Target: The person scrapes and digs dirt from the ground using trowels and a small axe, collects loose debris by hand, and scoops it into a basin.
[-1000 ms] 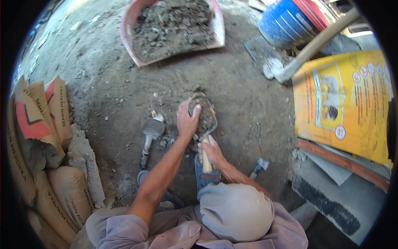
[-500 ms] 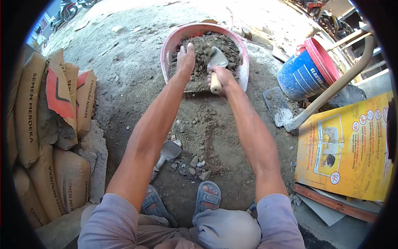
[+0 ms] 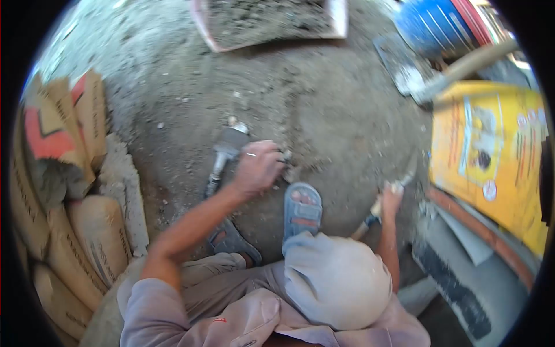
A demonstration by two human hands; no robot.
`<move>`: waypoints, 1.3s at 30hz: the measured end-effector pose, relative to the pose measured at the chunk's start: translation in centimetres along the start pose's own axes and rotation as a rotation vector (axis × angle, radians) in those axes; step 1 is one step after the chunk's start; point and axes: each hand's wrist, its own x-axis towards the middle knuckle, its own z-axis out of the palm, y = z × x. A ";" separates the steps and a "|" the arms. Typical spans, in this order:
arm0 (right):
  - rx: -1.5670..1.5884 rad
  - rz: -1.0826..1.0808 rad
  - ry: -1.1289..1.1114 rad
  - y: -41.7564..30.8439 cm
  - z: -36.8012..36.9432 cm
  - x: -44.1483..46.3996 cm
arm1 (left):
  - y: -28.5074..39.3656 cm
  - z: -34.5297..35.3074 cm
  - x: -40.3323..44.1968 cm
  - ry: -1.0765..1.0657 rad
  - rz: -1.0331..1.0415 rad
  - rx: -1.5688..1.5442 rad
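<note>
My left hand (image 3: 259, 169) is low over the ground in front of my sandals, its fingers curled down at a few small stones (image 3: 293, 173). What lies under the fingertips is hidden. Just left of it rests a tool with a flat grey blade (image 3: 232, 139) and a pale handle. Off to the right, beside my knee, my right hand (image 3: 391, 198) is closed around a trowel (image 3: 409, 174), blade pointing away from me. Below that hand, part of another tool with a wooden and blue handle (image 3: 363, 229) shows. At the top sits a pinkish tub (image 3: 277, 41) of grey sandy mix.
Paper cement sacks (image 3: 99, 237) are stacked at left beside a broken grey slab (image 3: 126, 191). At right are a blue bucket (image 3: 433, 26), a shovel (image 3: 407, 66), a yellow printed sheet (image 3: 491, 156) and a reddish-brown strip (image 3: 485, 234).
Both hands have left the tub. My left hand came down to the stones, and my right hand swung down right with the trowel. The view has tilted downward.
</note>
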 end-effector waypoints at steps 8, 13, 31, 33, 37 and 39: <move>-0.319 -0.229 -0.347 -2.5 8.6 -13.0 | -3.8 -9.3 -7.9 -0.400 -0.445 0.230; 0.090 -0.036 -0.116 -3.6 5.5 -10.4 | -5.6 -8.6 -10.2 -0.663 -0.699 0.229; 0.027 -0.285 -0.269 -13.7 11.1 -0.3 | -13.0 -14.4 -9.0 -0.014 -1.265 0.188; -0.140 -0.380 -0.292 -16.7 13.2 2.1 | -12.0 -13.7 -9.4 0.084 -1.116 0.251; -0.417 -0.562 -0.482 -17.6 16.1 -5.6 | -7.4 -10.2 -6.7 0.018 -0.920 -0.040; -0.430 -0.649 -0.692 -15.6 14.7 -7.7 | -6.8 -8.9 -5.9 -0.039 -0.849 -0.145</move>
